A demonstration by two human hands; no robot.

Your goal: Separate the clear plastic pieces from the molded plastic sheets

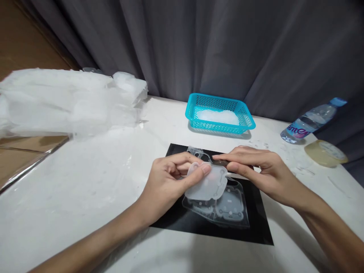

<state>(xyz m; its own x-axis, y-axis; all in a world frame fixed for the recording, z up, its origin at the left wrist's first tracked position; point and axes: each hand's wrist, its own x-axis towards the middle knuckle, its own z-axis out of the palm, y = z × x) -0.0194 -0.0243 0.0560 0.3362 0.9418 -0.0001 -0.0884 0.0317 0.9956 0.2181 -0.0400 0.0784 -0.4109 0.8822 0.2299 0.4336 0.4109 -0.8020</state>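
Observation:
My left hand (pixel 173 178) pinches a translucent white molded silicone or plastic piece (pixel 209 185), thumb on top, above a black mat (pixel 170 218). Closed around a small dark tool (pixel 220 162), my right hand (pixel 257 167) brings it to the upper edge of that piece. The tool looks like a short blade, but fingers hide most of it. Below the held piece, a clear molded sheet (pixel 230 206) with similar shapes lies on the mat. Another clear scrap (pixel 199 152) shows behind my left fingers.
A blue perforated basket (pixel 248 119) holds white translucent pieces (pixel 217 116). At right stand a water bottle (pixel 311 121) and a tape roll (pixel 325 152), with small clear scraps (pixel 260 144) nearby. White translucent bundles (pixel 65 102) are piled at left beside cardboard (pixel 31 153). A grey curtain (pixel 222 45) hangs behind the table.

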